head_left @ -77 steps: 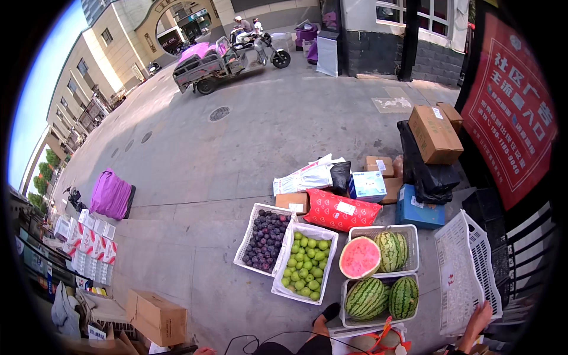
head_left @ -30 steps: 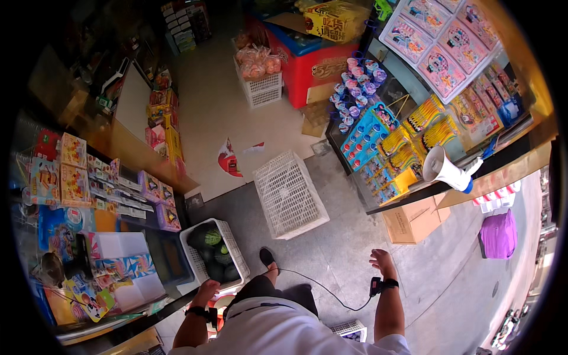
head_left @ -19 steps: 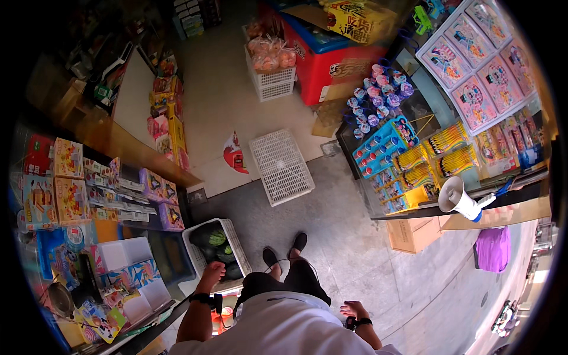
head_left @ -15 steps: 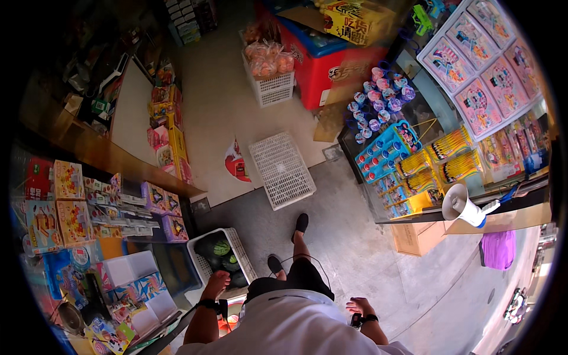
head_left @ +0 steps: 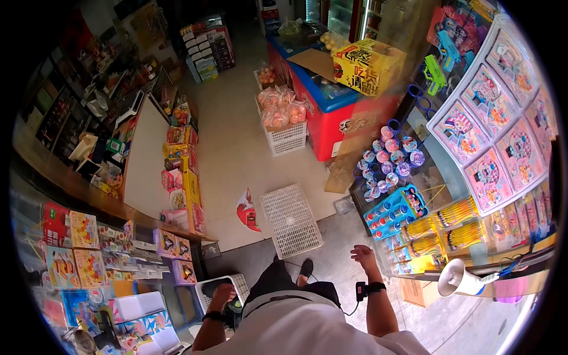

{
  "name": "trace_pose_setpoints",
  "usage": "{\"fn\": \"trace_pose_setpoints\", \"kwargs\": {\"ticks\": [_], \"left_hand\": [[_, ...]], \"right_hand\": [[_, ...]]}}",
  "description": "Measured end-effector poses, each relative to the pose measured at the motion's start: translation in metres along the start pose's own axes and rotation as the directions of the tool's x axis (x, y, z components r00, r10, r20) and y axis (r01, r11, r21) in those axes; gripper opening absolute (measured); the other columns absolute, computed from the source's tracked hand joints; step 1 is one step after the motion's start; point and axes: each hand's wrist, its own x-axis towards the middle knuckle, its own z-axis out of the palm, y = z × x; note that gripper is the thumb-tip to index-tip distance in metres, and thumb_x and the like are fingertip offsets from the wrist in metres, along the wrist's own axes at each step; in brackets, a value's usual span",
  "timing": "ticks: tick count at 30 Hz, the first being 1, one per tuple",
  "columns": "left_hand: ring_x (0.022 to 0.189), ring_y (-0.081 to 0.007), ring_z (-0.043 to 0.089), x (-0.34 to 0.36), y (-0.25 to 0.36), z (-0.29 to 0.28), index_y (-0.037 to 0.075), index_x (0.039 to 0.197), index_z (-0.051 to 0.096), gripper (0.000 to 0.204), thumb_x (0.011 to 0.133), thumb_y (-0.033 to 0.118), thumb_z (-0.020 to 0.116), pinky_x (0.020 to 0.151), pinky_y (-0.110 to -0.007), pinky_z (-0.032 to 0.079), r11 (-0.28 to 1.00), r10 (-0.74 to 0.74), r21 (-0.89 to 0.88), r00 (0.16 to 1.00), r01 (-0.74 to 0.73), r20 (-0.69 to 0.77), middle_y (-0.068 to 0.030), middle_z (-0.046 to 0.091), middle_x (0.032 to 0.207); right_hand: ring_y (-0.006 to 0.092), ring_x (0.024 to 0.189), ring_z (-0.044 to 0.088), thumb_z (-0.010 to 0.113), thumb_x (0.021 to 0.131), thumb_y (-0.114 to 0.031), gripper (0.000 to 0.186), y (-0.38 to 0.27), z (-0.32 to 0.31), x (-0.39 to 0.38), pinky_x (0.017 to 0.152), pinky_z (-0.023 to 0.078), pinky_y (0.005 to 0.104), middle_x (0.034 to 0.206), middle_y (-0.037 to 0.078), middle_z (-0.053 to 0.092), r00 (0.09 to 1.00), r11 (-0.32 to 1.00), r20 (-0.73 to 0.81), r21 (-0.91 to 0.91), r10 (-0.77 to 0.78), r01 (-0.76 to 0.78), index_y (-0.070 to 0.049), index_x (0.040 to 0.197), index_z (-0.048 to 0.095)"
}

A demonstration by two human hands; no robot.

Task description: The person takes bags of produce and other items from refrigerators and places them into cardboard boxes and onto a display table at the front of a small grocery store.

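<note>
R hand (head_left: 362,255) now further fwd, approx 1 o'clock, fingers spread, empty; L hand (head_left: 223,294) fingers unclear; white plastic crate (head_left: 291,220) nearer, 12 o'clock.

Flr (head_left: 225,136) carries wht plastic crate (head_left: 291,220), red/wht patch (head_left: 248,218) beside it, stacked crates (head_left: 287,139) & red chest (head_left: 322,127).

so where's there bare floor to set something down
Most room: the pale floor between the snack row and the stacked crates. Less: the grey floor between the lone white crate and the right counter, near the right hand. Crowded: that counter, around the boxes at far left, and by the left hand, where a filled crate stands.
</note>
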Motion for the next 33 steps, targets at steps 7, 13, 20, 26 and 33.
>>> {"fn": "trace_pose_setpoints", "kwargs": {"ticks": [7,13,20,26,33], "left_hand": [[0.063,-0.014,0.059,0.031,0.093,0.027,0.007,0.092,0.06,0.016,0.084,0.019,0.054,0.053,-0.026,0.047,0.996,0.019,0.084,1.0,-0.02,0.015,-0.0055,0.063,0.077],[0.069,-0.0145,0.058,0.08,0.178,0.02,0.008,0.098,0.059,0.025,0.083,0.027,0.054,0.062,-0.03,0.049,0.968,-0.087,0.239,0.996,0.079,0.026,-0.0041,0.063,0.079],[0.066,-0.0148,0.058,0.201,0.276,-0.04,0.01,0.095,0.058,0.019,0.085,0.026,0.054,0.058,-0.029,0.048,0.968,-0.088,0.237,0.996,0.088,-0.009,-0.0047,0.061,0.08],[0.056,-0.0127,0.056,0.288,0.399,-0.074,0.01,0.092,0.059,0.013,0.085,0.021,0.056,0.048,-0.024,0.044,0.992,0.067,0.111,0.998,-0.066,-0.004,-0.0039,0.06,0.073],[0.062,-0.0126,0.057,0.333,0.413,-0.118,0.011,0.093,0.055,0.014,0.086,0.023,0.056,0.05,-0.023,0.044,0.999,0.03,-0.029,1.0,-0.03,-0.01,-0.0028,0.059,0.074]], "right_hand": [[0.0167,0.065,0.064,0.055,0.086,-0.02,0.026,0.039,-0.007,0.019,0.053,0.047,0.025,0.087,0.012,0.067,0.968,0.967,-0.027,-0.047,0.249,-0.25,-0.004,0.105,0.057],[0.0178,0.065,0.064,0.056,0.085,-0.021,0.029,0.048,0.016,0.032,0.054,0.047,0.0259,0.088,0.011,0.067,0.863,0.862,-0.102,-0.066,0.494,-0.502,-0.003,0.109,0.055],[0.018,0.066,0.064,0.053,0.087,-0.02,0.025,-0.024,0.101,0.129,0.055,0.048,0.026,0.088,0.011,0.067,0.86,0.867,-0.15,-0.027,0.489,-0.497,-0.003,0.105,0.057],[0.0173,0.067,0.064,0.053,0.088,-0.021,0.026,-0.119,0.179,0.217,0.054,0.047,0.0254,0.086,0.011,0.066,0.917,0.921,-0.101,-0.01,0.385,-0.388,-0.002,0.105,0.057],[0.016,0.065,0.064,0.054,0.084,-0.016,0.021,-0.173,0.236,0.278,0.053,0.049,0.026,0.08,0.008,0.066,0.941,0.932,0.021,-0.144,0.338,-0.332,0.001,0.094,0.06]]}}
